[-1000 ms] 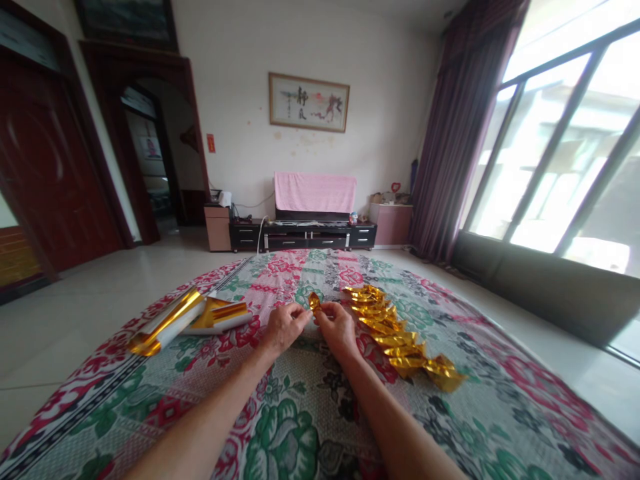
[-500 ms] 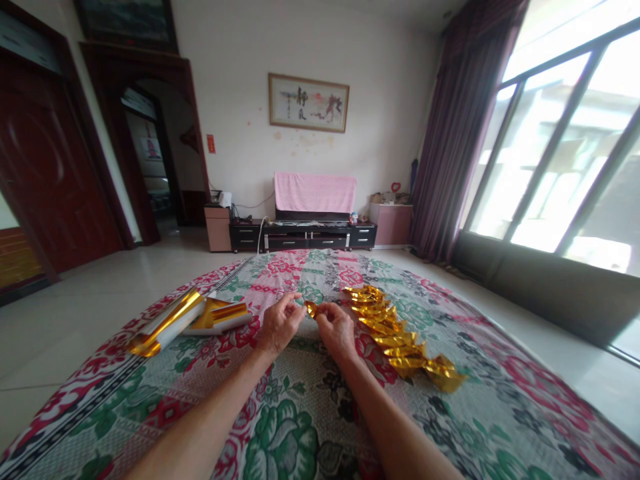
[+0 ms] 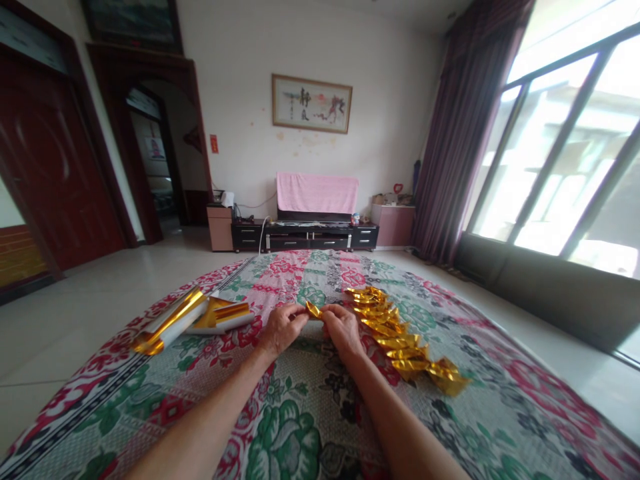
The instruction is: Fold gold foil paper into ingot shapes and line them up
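Observation:
Between my two hands is a small folded gold foil paper piece, boat-like in shape with pointed ends. My left hand pinches its left end between thumb and fingers. The right end is pinched by my right hand, whose fingertips partly cover it. To the right, a row of several folded gold foil pieces lies overlapping in a slanting line on the cloth. Over on the left lie curled sheets of gold foil paper with white backs, one rolled lengthwise, another partly folded beside it.
A flowered cloth in red, green and grey covers the surface under my hands. Beyond it stand a low black cabinet and a pink cloth draped over something. A window with a purple curtain is at right.
My left fingers, apart from the foil piece earlier, have closed on its left end. The piece now lies stretched level between both hands. The view has shifted slightly.

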`<state>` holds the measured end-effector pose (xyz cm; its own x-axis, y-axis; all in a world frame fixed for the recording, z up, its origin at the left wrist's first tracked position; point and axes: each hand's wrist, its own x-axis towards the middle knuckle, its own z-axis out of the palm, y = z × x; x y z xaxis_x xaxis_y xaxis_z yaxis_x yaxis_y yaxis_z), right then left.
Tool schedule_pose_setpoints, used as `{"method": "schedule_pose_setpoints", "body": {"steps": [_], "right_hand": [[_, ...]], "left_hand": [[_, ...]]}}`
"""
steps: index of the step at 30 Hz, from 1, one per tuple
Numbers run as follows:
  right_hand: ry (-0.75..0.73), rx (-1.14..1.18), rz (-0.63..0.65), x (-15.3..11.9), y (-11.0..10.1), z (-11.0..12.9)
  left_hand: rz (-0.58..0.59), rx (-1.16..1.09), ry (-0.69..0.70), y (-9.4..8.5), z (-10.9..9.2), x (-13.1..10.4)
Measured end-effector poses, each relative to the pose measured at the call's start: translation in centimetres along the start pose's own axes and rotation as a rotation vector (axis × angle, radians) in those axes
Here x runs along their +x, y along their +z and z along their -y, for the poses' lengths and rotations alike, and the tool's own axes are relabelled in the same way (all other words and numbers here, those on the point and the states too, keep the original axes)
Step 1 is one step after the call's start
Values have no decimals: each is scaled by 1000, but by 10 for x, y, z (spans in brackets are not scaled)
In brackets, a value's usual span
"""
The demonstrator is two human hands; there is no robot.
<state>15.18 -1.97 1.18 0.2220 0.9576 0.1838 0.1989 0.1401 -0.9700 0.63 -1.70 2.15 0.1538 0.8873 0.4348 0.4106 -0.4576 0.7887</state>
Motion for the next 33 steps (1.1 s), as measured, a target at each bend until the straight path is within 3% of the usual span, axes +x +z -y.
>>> {"method": "schedule_pose_setpoints", "body": {"steps": [5, 14, 20, 33], "right_hand": [[30, 77, 15, 0, -1, 2], [-64, 229, 57, -7, -3, 9], [-153, 246, 106, -4, 3, -1], [-535, -53, -150, -8, 5, 2]], "left_hand": [[35, -20, 6, 1, 2, 1], [-21, -233, -218, 0, 6, 3], [-22, -288, -245, 1, 6, 4], [-30, -206, -191, 1, 6, 2]]}}
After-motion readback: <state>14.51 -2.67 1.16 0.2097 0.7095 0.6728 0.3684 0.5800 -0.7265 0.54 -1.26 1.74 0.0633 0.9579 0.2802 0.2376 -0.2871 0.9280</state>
